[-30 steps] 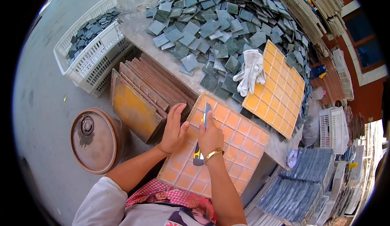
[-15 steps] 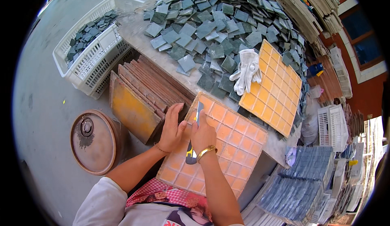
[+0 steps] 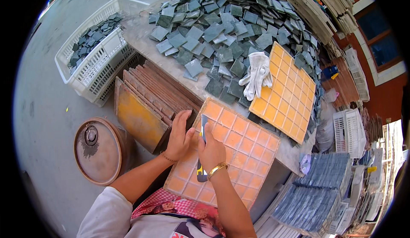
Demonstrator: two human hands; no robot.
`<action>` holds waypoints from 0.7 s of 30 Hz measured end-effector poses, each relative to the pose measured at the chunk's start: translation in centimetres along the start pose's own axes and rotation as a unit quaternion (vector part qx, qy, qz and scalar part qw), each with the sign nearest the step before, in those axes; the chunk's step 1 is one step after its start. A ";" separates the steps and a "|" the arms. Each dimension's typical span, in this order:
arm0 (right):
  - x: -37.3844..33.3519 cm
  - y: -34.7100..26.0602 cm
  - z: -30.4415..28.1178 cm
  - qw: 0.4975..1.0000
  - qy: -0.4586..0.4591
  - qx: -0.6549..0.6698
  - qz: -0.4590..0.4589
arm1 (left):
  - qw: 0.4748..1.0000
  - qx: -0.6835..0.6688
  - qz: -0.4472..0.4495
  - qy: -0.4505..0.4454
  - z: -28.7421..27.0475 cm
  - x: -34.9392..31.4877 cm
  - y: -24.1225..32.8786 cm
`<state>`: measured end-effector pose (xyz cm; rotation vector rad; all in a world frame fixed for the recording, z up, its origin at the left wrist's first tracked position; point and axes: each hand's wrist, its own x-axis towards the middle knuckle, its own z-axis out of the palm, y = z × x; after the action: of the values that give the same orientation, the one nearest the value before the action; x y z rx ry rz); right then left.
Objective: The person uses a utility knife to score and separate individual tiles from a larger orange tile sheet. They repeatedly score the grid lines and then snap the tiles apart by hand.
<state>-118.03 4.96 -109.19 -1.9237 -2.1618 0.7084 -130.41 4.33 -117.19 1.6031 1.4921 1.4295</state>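
A utility knife (image 3: 200, 171) with a black-and-yellow handle is gripped in my right hand (image 3: 212, 150). Its bare blade points away from me, and the index finger lies along it. Beneath it is an orange gridded mould tray (image 3: 245, 144) with pale raised lines between its squares. My left hand (image 3: 180, 137) rests at the tray's left edge with fingers stretched out and thumb apart, holding nothing. Behind it, to the right, a yellow gridded tray (image 3: 290, 95) leans on the stone pile. White knitted gloves (image 3: 257, 73) lie against that tray's left side.
Grey-green square stone tiles (image 3: 226, 28) are heaped on the table. Several brown trays (image 3: 160, 88) stand on edge to the left, near a rusty drum (image 3: 98, 152). A white crate (image 3: 92, 67) holds small tile pieces. Stacked wrapped grey sheets (image 3: 314, 195) sit at the lower right.
My right hand and the knife have shifted slightly left and toward me, and the blade tip now sits lower on the tray. My left hand has stayed almost still.
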 end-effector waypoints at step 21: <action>-4.7 8.7 -5.3 0.996 0.039 0.080 0.020 | 0.945 0.145 0.222 -0.190 1.5 8.1 1.1</action>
<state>-107.23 2.15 -107.57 -1.8831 -1.9626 0.7755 -129.93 11.98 -113.95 2.3583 1.1976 1.0481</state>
